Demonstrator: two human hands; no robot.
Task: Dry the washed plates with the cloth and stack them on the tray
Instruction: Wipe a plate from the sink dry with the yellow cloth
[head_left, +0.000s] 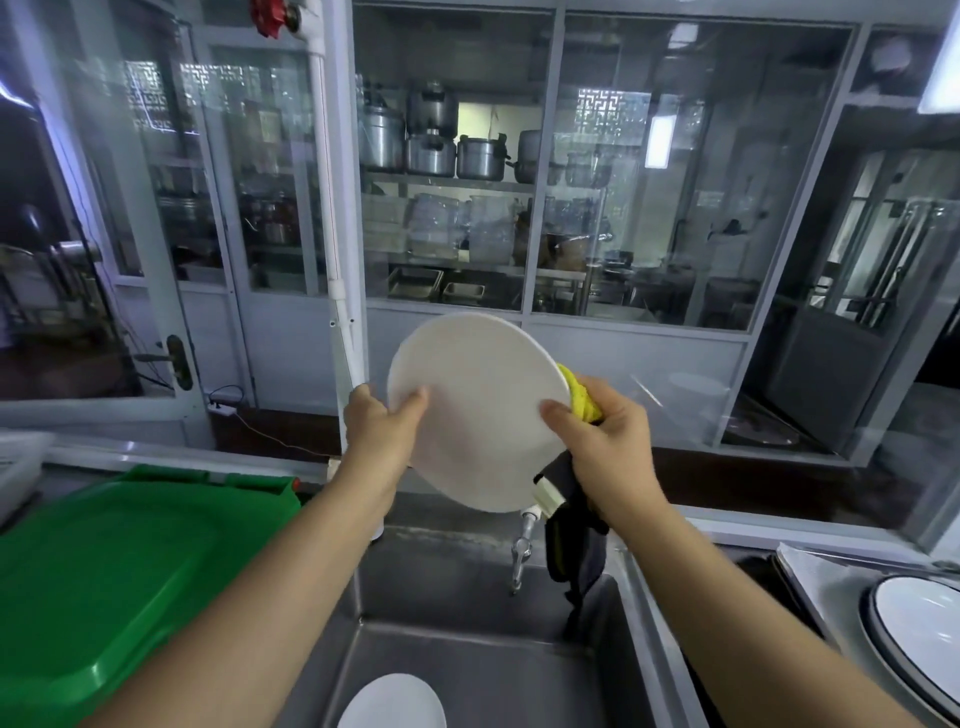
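Plates are what we're drying, and we start with the big picture: the steel sink (483, 665) fills the near centre, with a green bin lid (119, 566) on its left and a tabletop (831, 582) on its right. On that right side sits the tray (810, 566), carrying a dark-rimmed white plate (919, 629) already laid flat.

Up in the middle, above the sink, we've got the white plate (475, 410) held tilted, its face turned toward us. Our left hand (382, 421) grips its left rim, thumb curled over the front. Our right hand (605, 431) pinches the right rim, thumb on the face, fingers bunched around the yellow and dark cloth (576, 493) that goes behind the plate and hangs down toward the tap (522, 551).

Down at the near edge, another white plate (395, 701) waits in the sink basin.

Here's what matters for us: the tray lies to the right and nearer than the held plate, so our right hand is the closer one. We'd judge the wiping unfinished, with the cloth on the back side. Once dry, the plate swings right and down, flattening from its tilt to land on the stack.
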